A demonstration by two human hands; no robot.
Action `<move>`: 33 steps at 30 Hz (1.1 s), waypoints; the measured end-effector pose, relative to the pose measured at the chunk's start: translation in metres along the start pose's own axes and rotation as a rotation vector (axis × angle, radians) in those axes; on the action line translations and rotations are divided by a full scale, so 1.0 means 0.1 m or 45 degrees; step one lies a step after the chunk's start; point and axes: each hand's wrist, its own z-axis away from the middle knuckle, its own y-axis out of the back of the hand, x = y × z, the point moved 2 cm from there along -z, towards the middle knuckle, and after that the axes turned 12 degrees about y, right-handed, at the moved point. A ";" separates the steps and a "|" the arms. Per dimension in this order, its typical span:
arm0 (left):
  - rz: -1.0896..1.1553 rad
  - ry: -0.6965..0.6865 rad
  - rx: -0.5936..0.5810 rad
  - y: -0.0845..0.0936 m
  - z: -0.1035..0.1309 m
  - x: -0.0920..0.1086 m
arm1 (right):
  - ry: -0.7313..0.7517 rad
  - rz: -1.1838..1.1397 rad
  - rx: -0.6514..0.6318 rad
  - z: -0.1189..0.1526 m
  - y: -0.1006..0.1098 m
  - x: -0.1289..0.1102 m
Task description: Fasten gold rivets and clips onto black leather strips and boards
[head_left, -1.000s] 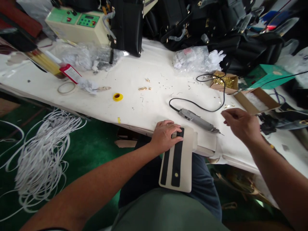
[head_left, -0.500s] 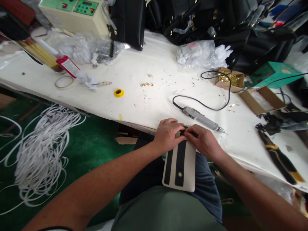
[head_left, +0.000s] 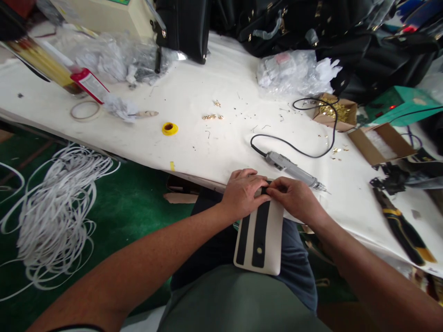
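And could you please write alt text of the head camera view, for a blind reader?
A person's left hand and right hand meet at the far end of a long black strap on a flat beige panel; beyond, a grey cylindrical power tool and a round yellow roll lie on a white table.

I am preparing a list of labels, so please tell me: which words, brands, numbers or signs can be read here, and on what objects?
No text can be read with certainty.
White label on the red container: printing too blurred to read.
Grey power tool: any markings too small to read.
Cream machine: green panel mostly cut off, nothing readable.
Beige board with black straps: no lettering shows.
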 end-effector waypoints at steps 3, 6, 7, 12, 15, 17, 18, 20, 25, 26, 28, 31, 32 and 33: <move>0.000 -0.007 0.013 -0.01 0.00 0.00 | -0.048 -0.088 -0.079 -0.08 0.02 0.06; 0.001 -0.006 0.032 -0.01 0.00 0.01 | -0.105 -0.257 -0.197 -0.15 0.02 0.15; 0.000 -0.004 0.036 -0.01 0.00 0.01 | -0.110 -0.288 -0.212 -0.16 0.02 0.17; -0.006 -0.012 0.059 0.01 0.00 0.02 | -0.054 -0.224 -0.110 -0.12 0.00 0.20; 0.001 -0.013 0.057 0.01 0.00 0.02 | -0.026 -0.263 -0.107 -0.05 0.01 0.14; 0.004 -0.005 0.057 0.00 0.00 0.02 | 0.003 -0.277 -0.093 0.00 0.07 0.10; 0.006 -0.003 0.055 0.00 0.00 0.02 | 0.036 -0.223 -0.027 0.02 0.13 0.09; 0.014 -0.003 0.055 -0.01 0.00 0.01 | 0.149 0.047 0.225 0.04 0.28 0.09; 0.029 -0.001 0.065 -0.02 0.00 0.01 | 0.301 0.854 0.392 -0.05 0.47 0.28; 0.029 0.000 0.067 -0.02 0.00 0.01 | 0.280 0.905 0.325 -0.10 0.47 0.34; 0.028 -0.003 0.072 -0.02 0.00 0.01 | 0.241 0.919 0.250 -0.17 0.46 0.43; 0.022 -0.003 0.074 -0.02 -0.01 0.01 | 0.237 0.738 0.282 -0.21 0.51 0.43; 0.021 0.001 0.070 -0.02 -0.01 0.01 | 0.224 0.575 0.294 -0.20 0.54 0.41; 0.020 0.006 0.066 -0.02 -0.01 0.01 | 0.204 0.347 0.302 -0.18 0.58 0.36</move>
